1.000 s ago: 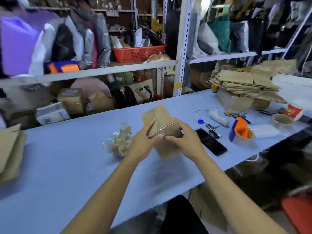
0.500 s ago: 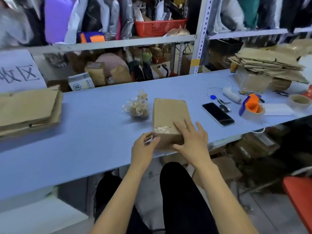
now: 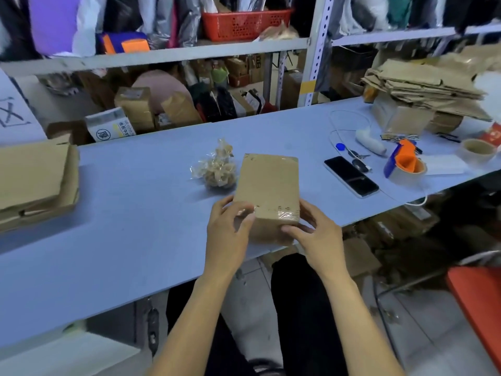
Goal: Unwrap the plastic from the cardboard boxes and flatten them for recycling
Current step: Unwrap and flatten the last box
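Observation:
A small brown cardboard box (image 3: 267,185) with clear tape at its near and far ends lies on the blue table (image 3: 130,213), its near end over the front edge. My left hand (image 3: 229,226) grips the near left corner, thumb on the taped top. My right hand (image 3: 315,233) holds the near right corner, fingers curled under the front face. A crumpled ball of clear plastic and tape (image 3: 218,169) sits just left of the box's far end.
Flattened cardboard (image 3: 35,180) is stacked at the table's left end, and a bigger pile (image 3: 423,88) tops a box at far right. A phone (image 3: 351,176), keys, a white roller, an orange tape dispenser (image 3: 405,165) and a tape roll (image 3: 477,153) lie right of the box. Shelves stand behind.
The box went from held up in the air to lying flat on the table. My right hand moved off its top to the near right corner; my left shifted onto the near left corner.

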